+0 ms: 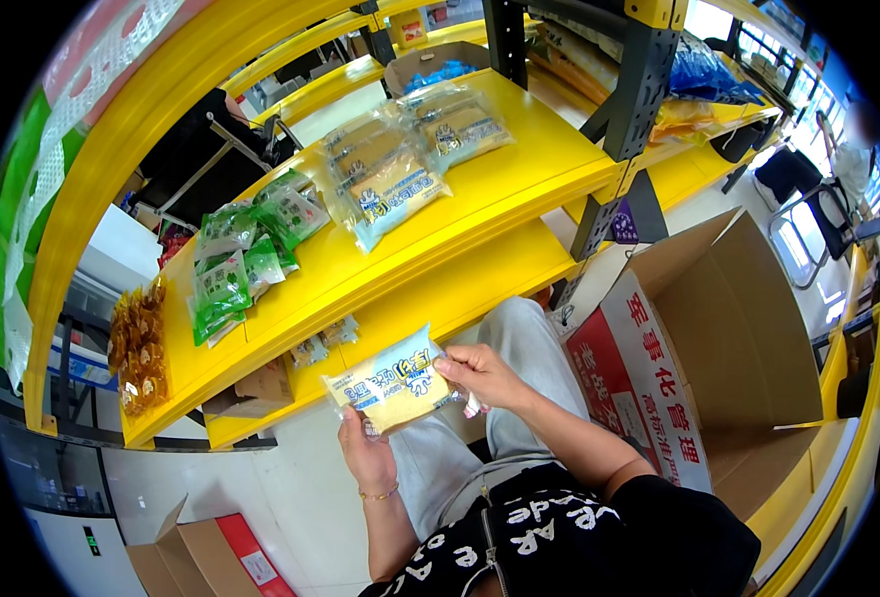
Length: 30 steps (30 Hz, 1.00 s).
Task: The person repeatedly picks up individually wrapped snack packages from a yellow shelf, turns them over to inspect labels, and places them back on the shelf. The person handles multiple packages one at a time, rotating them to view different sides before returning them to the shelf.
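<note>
Both of my hands hold a packaged loaf of sliced bread (391, 384) above my lap. My left hand (367, 455) grips its lower left corner, thumb on top. At the right end, my right hand (485, 374) pinches the wrapper, and a small pink and clear bit of packaging (474, 406) shows under its fingers. The clear wrapper bears blue and yellow printing. On the yellow shelf (298, 291) in front of me lie similar bread packs (399, 190) in two rows. Left of them is a pile of green and clear food packets (249, 254).
Brown wrapped snacks (141, 354) lie at the shelf's left end. A large open cardboard box (739, 313) stands at my right, another box (212, 556) on the floor at lower left. A dark metal upright (638, 104) supports the shelf. A person (854, 160) is at far right.
</note>
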Motion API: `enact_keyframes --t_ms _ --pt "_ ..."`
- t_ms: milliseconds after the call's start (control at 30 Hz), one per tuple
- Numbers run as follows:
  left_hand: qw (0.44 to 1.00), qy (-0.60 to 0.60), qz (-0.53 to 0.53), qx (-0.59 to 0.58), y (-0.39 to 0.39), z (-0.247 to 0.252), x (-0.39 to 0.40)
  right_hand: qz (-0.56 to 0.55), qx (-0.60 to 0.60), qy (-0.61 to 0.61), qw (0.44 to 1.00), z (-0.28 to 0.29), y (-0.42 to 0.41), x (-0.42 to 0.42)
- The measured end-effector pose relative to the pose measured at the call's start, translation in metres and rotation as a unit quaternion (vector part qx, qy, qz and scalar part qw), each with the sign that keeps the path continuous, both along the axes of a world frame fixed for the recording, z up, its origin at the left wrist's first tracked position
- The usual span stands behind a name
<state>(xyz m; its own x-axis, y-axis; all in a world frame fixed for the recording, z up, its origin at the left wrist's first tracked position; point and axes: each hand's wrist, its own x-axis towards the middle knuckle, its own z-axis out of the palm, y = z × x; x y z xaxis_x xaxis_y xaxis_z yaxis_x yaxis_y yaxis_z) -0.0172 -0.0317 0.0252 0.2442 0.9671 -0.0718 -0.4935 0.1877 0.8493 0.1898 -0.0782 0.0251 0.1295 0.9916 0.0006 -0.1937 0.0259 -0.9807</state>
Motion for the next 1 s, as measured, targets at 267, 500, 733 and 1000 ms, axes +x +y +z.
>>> enact_keyframes --t_ms 267,500,733,1000 --pt "1.0 0.003 0.008 -0.011 -0.002 0.002 -0.004 0.014 0.019 0.014 1.0 -0.006 -0.005 -0.001" --pt "0.994 0.103 -0.007 0.03 0.007 -0.013 -0.017 -0.031 0.055 -0.159 0.985 -0.004 -0.01 0.008" --pt "0.96 0.263 -0.001 0.096 0.007 -0.011 -0.022 -0.026 0.009 -0.181 0.983 -0.008 -0.016 0.013" --pt "0.97 0.169 0.128 0.119 -0.009 0.013 0.005 0.021 0.067 0.014 0.997 -0.022 -0.011 0.01"
